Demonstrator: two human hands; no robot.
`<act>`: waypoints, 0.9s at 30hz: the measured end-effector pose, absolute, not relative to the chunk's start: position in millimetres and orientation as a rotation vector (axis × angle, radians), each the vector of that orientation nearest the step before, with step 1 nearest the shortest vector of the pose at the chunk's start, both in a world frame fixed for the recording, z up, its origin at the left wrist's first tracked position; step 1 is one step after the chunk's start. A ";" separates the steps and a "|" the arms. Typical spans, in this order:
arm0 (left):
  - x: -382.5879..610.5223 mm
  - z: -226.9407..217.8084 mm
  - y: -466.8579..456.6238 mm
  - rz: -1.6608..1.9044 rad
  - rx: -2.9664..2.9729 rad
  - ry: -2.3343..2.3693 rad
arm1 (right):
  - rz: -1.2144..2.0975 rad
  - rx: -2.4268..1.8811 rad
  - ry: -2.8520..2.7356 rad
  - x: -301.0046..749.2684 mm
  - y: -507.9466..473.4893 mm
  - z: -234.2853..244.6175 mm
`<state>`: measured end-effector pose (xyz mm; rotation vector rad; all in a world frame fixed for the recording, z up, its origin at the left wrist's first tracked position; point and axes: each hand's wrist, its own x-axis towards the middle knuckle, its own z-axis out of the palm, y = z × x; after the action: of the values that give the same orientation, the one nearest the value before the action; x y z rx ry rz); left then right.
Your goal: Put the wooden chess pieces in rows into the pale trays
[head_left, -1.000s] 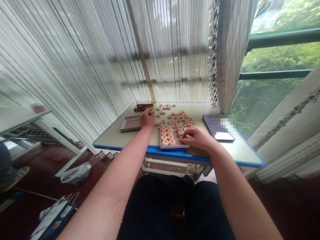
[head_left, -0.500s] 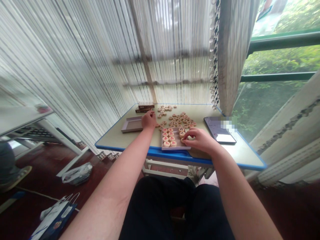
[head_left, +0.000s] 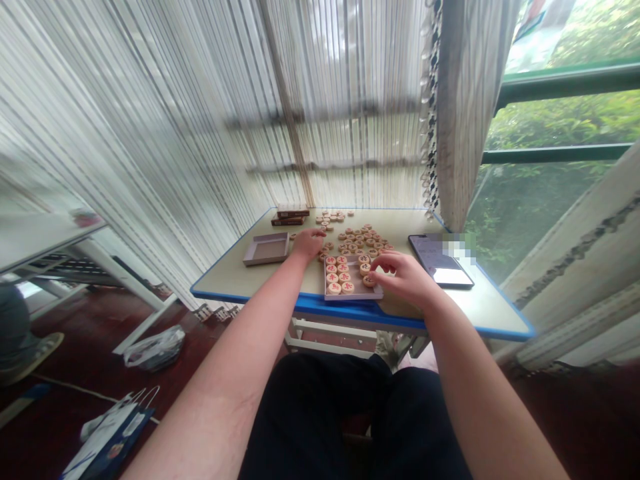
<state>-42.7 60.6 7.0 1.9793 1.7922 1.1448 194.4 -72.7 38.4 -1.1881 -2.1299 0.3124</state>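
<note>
A shallow box (head_left: 354, 297) near the table's front edge holds round wooden Chinese chess pieces. Red-marked pieces (head_left: 343, 277) fill two columns on its left, and dark-marked pieces (head_left: 365, 269) stand in a column on its right. My right hand (head_left: 404, 275) is over the box's right side, thumb and fingers apart, beside the nearest dark-marked piece (head_left: 369, 281). Farther back, my left hand (head_left: 308, 245) reaches out low over the table with its fingers stretched toward loose chess pieces (head_left: 327, 246); nothing shows in it.
More loose pieces (head_left: 363, 235) lie scattered behind the box. An open tray-like lid (head_left: 266, 249) rests at the left, with small stacked boxes (head_left: 290, 217) behind it. A tablet or large phone (head_left: 440, 261) lies at the right of the blue-edged table (head_left: 480, 313).
My left hand has moved right and a little nearer, toward the loose pieces. The fingers of my right hand have let go of a piece in the box and lifted slightly away.
</note>
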 end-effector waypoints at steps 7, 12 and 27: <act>-43.3 7.2 59.2 1.006 2.004 1.703 | 0.247 -1.221 -2.058 196.2 -70.3 35.0; -45.1 4.0 64.1 1.062 2.139 1.706 | 0.147 -1.332 -1.883 198.8 -65.3 29.8; -51.7 -0.3 74.3 0.889 2.221 1.627 | 0.215 -1.565 -1.591 204.3 -54.1 24.4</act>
<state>-51.7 74.3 -0.3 2.2207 1.6274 0.8888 204.3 -54.1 24.4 -1.5651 -1.5906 0.2152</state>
